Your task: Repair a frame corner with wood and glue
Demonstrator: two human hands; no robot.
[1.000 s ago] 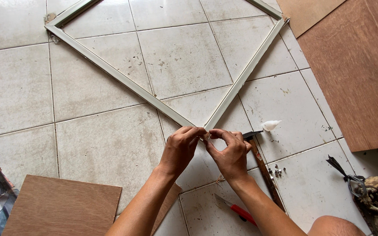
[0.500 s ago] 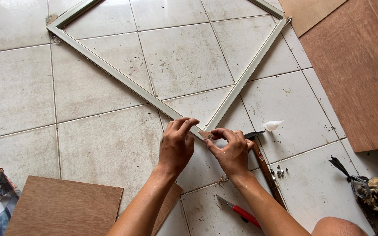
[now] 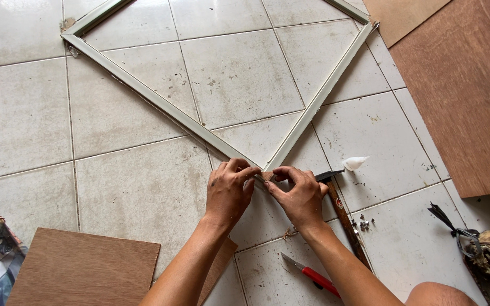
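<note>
Frame: we've got a pale, thin-railed frame (image 3: 160,102) lying flat on the tiled floor (image 3: 143,187), turned like a diamond, with its near corner right under our hands, about the middle of the view.

Left hand: our left hand (image 3: 229,191) sits on the left side of that near corner, fingers curled down and pinching the end of the left rail, so it's closed on the frame.

Right hand: our right hand (image 3: 297,195) is pressed on the right side of the same corner, thumb and fingertips bent in on the joint, also gripping the frame. The two hands are almost touching at the fingertips.

Hammer: a wooden-handled hammer (image 3: 344,218) lies on the floor just right of our right hand, head at the far end, handle running towards us.

Knife: a red-handled utility knife (image 3: 313,276) lies near us, partly under our right forearm.

White blob: a small white lump (image 3: 354,162) sits just beyond the hammer head; can't tell what it is.

Boards: a brown plywood piece (image 3: 80,272) near left, and a bigger brown board (image 3: 460,85) along the right side.

Small bits: dark little pieces (image 3: 364,225) are scattered right beside the hammer handle.
</note>
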